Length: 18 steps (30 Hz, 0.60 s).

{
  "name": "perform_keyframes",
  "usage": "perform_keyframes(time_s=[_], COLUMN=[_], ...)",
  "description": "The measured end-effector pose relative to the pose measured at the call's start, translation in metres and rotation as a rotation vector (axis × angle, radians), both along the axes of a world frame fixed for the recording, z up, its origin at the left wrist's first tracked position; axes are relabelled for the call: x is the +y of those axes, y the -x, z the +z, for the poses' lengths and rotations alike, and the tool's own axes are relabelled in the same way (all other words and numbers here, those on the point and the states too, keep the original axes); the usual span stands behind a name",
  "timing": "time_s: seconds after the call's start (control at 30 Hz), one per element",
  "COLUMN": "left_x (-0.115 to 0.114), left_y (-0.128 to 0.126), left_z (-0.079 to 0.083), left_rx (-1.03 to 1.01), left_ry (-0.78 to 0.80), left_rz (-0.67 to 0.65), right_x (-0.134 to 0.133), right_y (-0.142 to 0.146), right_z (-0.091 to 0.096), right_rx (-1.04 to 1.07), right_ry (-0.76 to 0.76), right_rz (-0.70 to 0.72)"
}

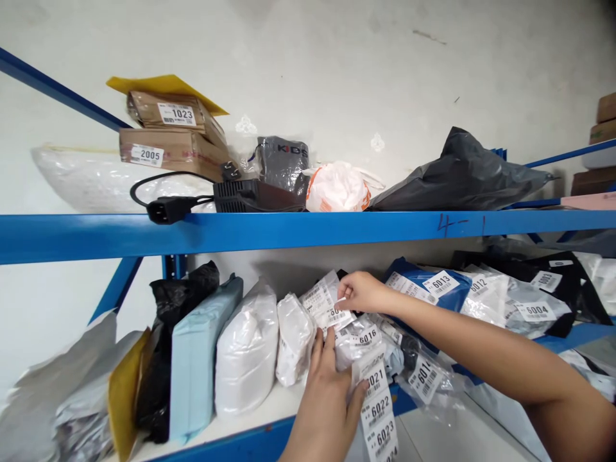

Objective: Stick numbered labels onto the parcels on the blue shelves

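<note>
My left hand (332, 391) holds a strip of white numbered labels (380, 414) reading 6021, 6022, 6023, pinched between thumb and fingers, its fingertips against a parcel. My right hand (362, 292) reaches in from the right and pinches a white label (333, 316) on a grey plastic parcel (320, 298) on the lower shelf. Around it lie labelled parcels such as 6016 (368, 335) and 6013 (440, 282).
A blue metal shelf beam (289, 231) crosses above my hands. On the upper shelf are cardboard boxes (171, 144) numbered 1023 and 2005, a black power adapter with plug (240, 196), and a dark grey bag (457, 173). White, light-blue and black parcels (245, 353) stand upright left of my hands.
</note>
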State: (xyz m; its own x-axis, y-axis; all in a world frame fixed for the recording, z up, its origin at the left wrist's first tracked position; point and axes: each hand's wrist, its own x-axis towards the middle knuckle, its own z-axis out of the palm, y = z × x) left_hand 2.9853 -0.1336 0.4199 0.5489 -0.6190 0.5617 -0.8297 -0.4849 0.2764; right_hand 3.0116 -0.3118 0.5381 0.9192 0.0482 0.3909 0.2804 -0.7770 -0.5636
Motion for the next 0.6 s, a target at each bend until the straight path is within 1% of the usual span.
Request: perform_keyframes(time_s=[0.07,0.1,0.2,0.27,0.33,0.4,0.53,0.6], left_x=[0.000,0.000,-0.001,-0.001,0.000,0.001,0.006,0.008], left_y=[-0.001,-0.001,0.001,0.002,0.001,-0.001,-0.006,-0.007], left_z=[0.000,0.001,0.001,0.001,0.000,-0.001,-0.001,-0.001], left_rx=[0.042,0.052,0.058,0.058,0.049,0.041,0.052,0.052], left_ry=[-0.017,-0.001,0.122,0.191,0.205,0.156,0.028,0.007], left_rz=[-0.026,-0.027,-0.015,-0.017,-0.024,-0.031,-0.030,-0.020], right_x=[0.000,0.001,0.009,0.018,0.027,0.033,0.031,0.026], right_y=[-0.004,-0.004,0.003,0.012,0.020,0.027,0.031,0.031], right_z=[-0.006,-0.007,-0.006,-0.003,-0.002,-0.002,-0.004,-0.006], right_rx=[-0.048,-0.041,0.033,-0.018,-0.172,-0.305,-0.457,-0.448], right_ry=[0.124,0.161,0.279,0.447,0.658,0.812,0.923,1.011], right_rz=[-0.067,-0.074,-0.087,-0.156,-0.209,-0.173,-0.084,-0.011])
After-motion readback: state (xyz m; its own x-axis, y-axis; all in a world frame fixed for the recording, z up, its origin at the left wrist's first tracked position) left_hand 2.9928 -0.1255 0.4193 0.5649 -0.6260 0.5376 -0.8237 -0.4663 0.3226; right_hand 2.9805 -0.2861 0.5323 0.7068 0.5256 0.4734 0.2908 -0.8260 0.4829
